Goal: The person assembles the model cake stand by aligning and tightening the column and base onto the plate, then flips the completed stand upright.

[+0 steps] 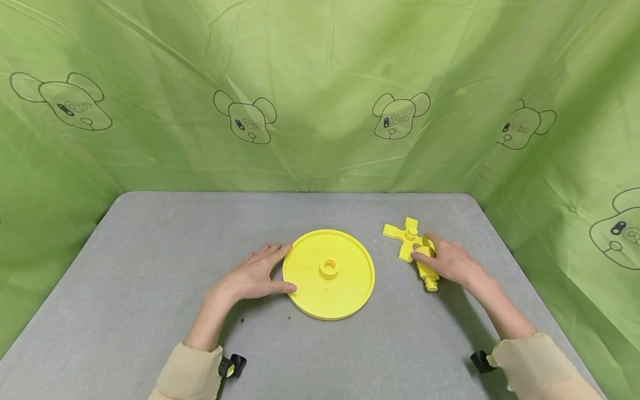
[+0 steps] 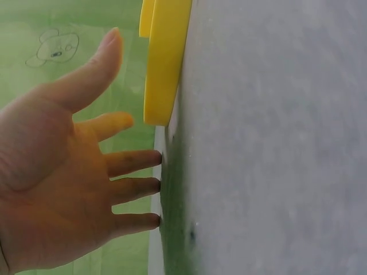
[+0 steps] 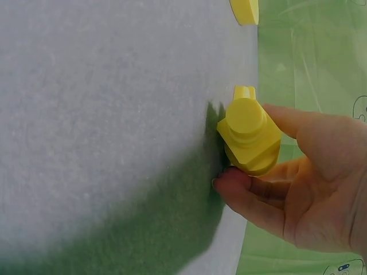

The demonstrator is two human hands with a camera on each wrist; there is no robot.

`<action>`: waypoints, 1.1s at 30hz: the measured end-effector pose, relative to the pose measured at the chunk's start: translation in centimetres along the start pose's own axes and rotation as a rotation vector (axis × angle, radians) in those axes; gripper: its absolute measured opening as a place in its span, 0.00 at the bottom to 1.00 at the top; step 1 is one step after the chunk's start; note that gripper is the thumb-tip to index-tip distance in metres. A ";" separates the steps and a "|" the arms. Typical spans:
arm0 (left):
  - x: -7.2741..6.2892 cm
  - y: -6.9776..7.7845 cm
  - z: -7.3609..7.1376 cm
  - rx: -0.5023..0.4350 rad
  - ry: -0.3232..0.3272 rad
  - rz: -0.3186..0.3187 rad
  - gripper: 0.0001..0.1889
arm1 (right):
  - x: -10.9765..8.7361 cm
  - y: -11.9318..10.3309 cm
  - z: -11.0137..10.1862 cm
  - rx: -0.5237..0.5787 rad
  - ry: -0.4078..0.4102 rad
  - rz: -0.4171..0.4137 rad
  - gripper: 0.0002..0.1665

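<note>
A round yellow disc (image 1: pixel 306 280) with a raised rim and a hollow, threaded-looking hub lies on the table. My left hand (image 1: pixel 254 276) is at its left edge, thumb and fingers spread, with the thumb tip by the rim. In the left wrist view, the fingers of that hand (image 2: pixel 63 177) are straight. Farther right, my right hand (image 1: pixel 452 262) grips a yellow post with a knobbed end (image 1: pixel 428 272) between thumb and fingers. In the right wrist view, the post (image 3: pixel 250 134) shows its round end toward the camera. A yellow cross-shaped piece (image 1: pixel 409 238) with an upright peg lies beside that hand.
The grey table (image 1: pixel 200 222) has rounded far corners. Green cloth (image 1: pixel 320 83) with bear-head drawings hangs behind it and at the sides. Small dark specks (image 1: pixel 242 320) lie near my left forearm.
</note>
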State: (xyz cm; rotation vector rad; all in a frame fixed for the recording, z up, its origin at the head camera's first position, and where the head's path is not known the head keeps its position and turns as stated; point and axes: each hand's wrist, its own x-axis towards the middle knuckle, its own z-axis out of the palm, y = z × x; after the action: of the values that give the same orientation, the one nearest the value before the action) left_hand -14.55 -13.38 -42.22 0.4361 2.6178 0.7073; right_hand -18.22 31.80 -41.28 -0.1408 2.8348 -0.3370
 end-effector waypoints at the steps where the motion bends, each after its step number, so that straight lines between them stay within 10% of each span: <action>1: 0.0 0.0 0.0 -0.001 -0.002 0.002 0.52 | 0.0 0.0 0.0 -0.001 0.002 0.001 0.54; 33: -0.3 0.0 0.4 0.021 -0.022 -0.006 0.51 | -1.2 -1.3 -0.4 0.196 0.050 0.070 0.52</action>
State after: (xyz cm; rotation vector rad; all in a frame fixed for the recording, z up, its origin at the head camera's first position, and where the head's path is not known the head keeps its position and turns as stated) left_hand -14.14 -13.33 -42.41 0.4394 2.6069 0.6703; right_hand -17.08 30.78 -40.25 0.0079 2.8269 -0.6069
